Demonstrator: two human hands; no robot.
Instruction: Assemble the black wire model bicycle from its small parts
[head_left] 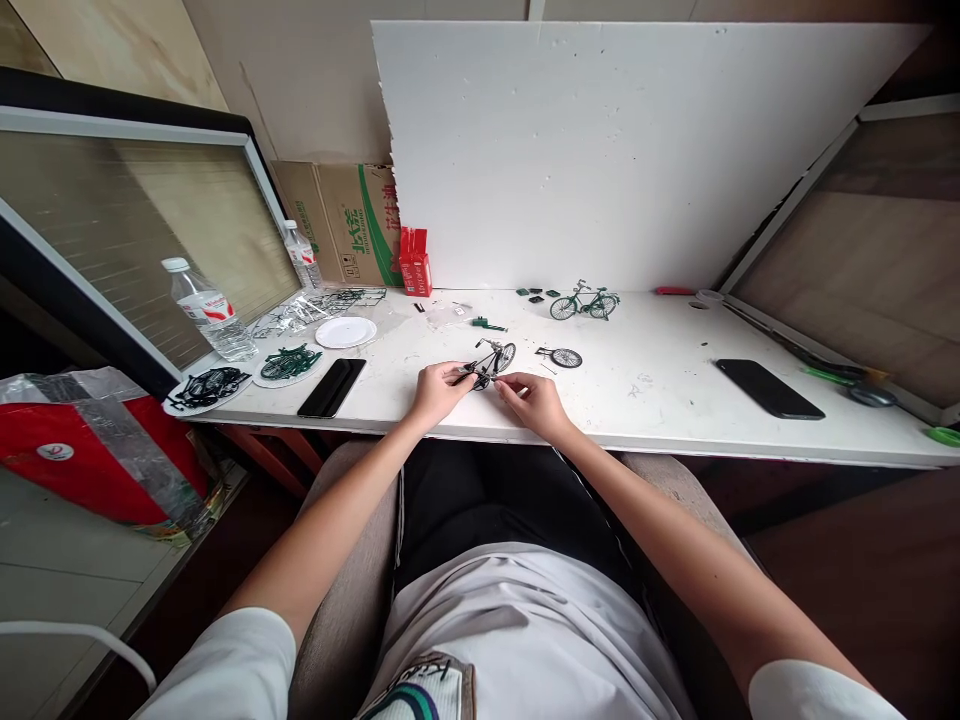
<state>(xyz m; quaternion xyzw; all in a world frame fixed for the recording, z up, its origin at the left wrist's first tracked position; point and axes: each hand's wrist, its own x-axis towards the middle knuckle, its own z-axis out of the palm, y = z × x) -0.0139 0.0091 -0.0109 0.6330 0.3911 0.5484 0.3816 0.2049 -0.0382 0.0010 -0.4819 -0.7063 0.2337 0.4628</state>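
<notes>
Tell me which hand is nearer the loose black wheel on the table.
Right. The right hand is just to the near left of the loose black wheel; the left hand is farther left, across the black model bicycle.

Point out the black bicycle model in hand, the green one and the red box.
Black bicycle model (494, 363), head view: frame.
Green bicycle model (583, 302), head view: frame.
Red box (415, 268), head view: front face.

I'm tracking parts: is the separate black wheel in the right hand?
No: the separate black wheel lies on the white table, beyond the right hand.
</notes>
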